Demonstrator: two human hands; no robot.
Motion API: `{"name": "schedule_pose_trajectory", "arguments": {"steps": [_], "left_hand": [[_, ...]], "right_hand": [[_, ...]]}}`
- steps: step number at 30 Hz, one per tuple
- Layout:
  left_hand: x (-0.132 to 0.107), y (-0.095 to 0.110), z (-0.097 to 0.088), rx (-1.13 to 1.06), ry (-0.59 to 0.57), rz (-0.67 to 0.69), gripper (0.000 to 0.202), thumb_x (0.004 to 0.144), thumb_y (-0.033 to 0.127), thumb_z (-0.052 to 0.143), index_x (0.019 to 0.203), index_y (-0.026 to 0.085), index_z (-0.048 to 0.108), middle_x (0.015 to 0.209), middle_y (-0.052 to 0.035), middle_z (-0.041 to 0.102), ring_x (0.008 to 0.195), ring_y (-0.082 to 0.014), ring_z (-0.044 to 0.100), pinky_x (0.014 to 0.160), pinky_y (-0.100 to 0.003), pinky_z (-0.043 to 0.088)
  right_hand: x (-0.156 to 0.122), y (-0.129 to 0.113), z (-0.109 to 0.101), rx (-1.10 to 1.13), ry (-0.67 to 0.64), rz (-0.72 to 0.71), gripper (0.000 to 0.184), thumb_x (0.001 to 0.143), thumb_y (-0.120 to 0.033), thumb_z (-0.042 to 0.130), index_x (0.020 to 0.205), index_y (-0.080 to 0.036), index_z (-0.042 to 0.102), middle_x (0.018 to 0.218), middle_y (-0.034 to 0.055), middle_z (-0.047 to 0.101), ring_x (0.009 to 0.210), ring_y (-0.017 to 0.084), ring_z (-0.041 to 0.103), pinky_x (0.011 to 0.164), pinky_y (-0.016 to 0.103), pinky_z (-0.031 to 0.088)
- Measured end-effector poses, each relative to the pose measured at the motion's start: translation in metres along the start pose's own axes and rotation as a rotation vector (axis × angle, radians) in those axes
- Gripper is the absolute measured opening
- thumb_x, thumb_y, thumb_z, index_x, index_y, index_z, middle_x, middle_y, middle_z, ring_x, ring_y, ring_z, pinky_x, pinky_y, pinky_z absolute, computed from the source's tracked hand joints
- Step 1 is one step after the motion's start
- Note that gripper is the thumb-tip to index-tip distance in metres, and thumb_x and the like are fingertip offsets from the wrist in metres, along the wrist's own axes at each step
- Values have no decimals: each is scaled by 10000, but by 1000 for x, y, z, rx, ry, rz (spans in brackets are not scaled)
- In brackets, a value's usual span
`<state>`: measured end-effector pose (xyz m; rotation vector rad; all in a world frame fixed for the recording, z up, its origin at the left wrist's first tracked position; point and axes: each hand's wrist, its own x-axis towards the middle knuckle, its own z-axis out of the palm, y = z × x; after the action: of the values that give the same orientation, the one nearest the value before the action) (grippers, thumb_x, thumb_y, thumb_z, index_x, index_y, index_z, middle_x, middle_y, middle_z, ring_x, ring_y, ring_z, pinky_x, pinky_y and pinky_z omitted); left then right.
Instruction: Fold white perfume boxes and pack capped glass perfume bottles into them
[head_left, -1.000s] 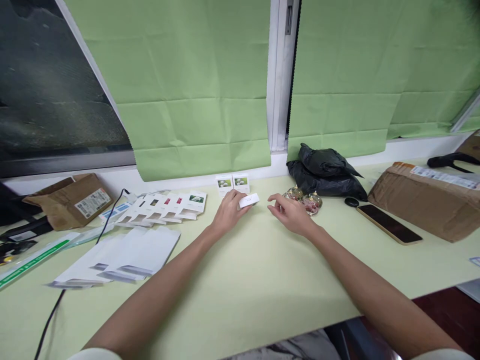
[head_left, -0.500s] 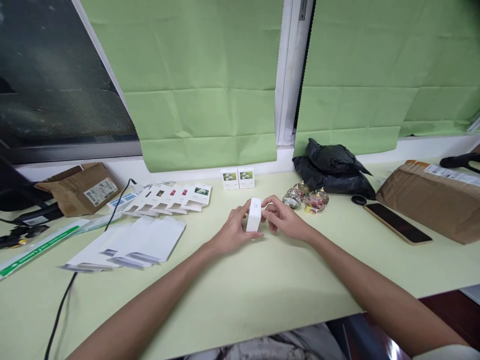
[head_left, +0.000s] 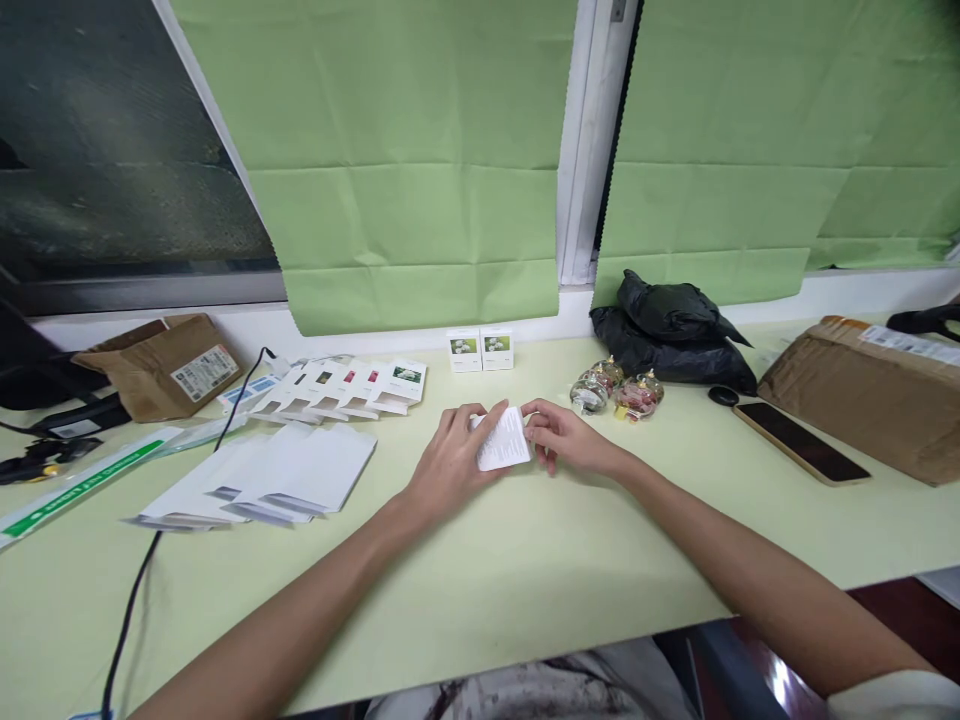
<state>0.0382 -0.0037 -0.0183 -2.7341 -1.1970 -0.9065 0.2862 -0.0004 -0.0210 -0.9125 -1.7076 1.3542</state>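
A small white carton (head_left: 504,440) with lines of grey print on its visible face is held tilted above the table's middle. My left hand (head_left: 451,447) grips it from the left, thumb along the top edge. On the other side, my right hand (head_left: 562,437) has curled fingers pinching the carton's right edge. Behind my hands, a standing white box (head_left: 464,351) with a flower picture is beside a matching white box (head_left: 496,350). To the left lie several flattened cartons with small pictures (head_left: 345,390) and, nearer, several plain white flattened cartons (head_left: 300,470).
Right of my hands sit several small ornate glass bottles (head_left: 637,395), with black plastic parcels (head_left: 671,335) behind. A phone (head_left: 802,443), a round black lid (head_left: 723,395) and a large brown parcel (head_left: 862,400) lie farther right. An opened brown box (head_left: 161,370) and black cable (head_left: 135,590) are left.
The carton has been turned between my hands: a narrow side faced me before, and a broad printed face shows now. Both hands stay around it, and the view has shifted slightly.
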Motion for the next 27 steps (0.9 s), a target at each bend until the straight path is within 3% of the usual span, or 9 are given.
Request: {"name": "schedule_pose_trajectory", "arguments": {"steps": [5,10,23,27], "left_hand": [[-1,-3,0,-5,-1,16,1012,787,465,874,1622,365,311,1382,-114,556,1235,-370,512,1036,-516,490],[-1,-5,-4,-137,-31,-21,891,712,522,917,1456,310,474,1351,-93,585,1229,-354,512,968,-494,521],[-3,-3,-3,-231,-56,-41,851,751,528,893,1477,341,489,1357,-91,575,1272,-349,491,1014,-510,507],[-3,-2,-4,-209,-54,-37,849,745,508,901,1468,336,491,1347,-87,580,1255,-343,496,999,-498,513]], "right_hand": [[0,0,-5,0,-30,12,408,941,-517,688,1212,-244,551,820,-29,608,638,133,624,495,245,582],[0,-4,-7,28,-86,56,447,918,-537,710,1215,-233,572,830,-7,631,681,152,641,502,258,599],[0,-7,-5,28,-96,72,377,924,-458,688,1191,-206,600,840,8,613,770,170,642,502,241,604],[0,-5,-3,-28,-76,74,361,950,-393,636,1260,-223,564,846,2,633,744,162,642,505,237,596]]}}
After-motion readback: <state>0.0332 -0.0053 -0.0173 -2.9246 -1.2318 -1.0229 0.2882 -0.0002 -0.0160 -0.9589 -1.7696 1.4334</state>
